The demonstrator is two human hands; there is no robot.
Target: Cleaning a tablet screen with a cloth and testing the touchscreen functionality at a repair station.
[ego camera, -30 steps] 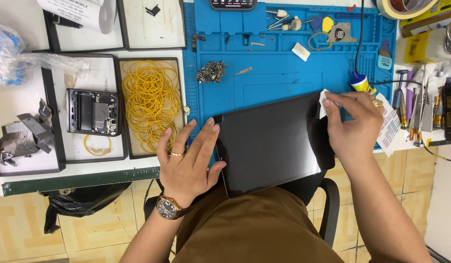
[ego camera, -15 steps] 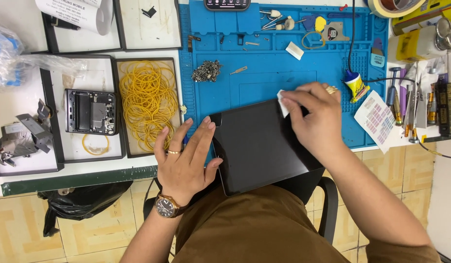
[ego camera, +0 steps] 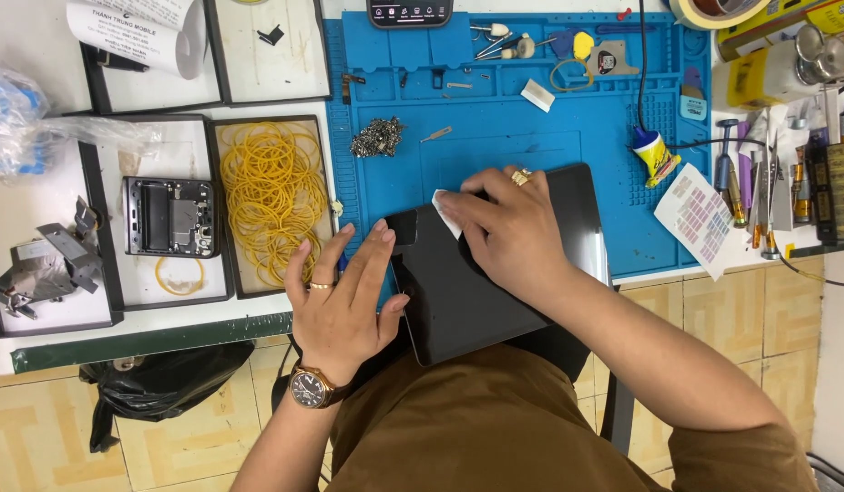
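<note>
Tablet (ego camera: 495, 273), dark and glassy, overhangs the near edge of the blue work mat (ego camera: 531, 137); left hand (ego camera: 342, 301) splays flat at its corner, right hand (ego camera: 504, 228) presses a white wipe (ego camera: 443, 211). Stiff, slick, likely fragile: best gripped by its edges.

Yellow rubber bands (ego camera: 274, 196) in a tray, screws (ego camera: 377, 138) on blue mat (ego camera: 531, 128)

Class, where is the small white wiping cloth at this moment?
In the head view, the small white wiping cloth lies under the right hand, on the dark flat tablet's upper left part, over the blue work mat.
</note>
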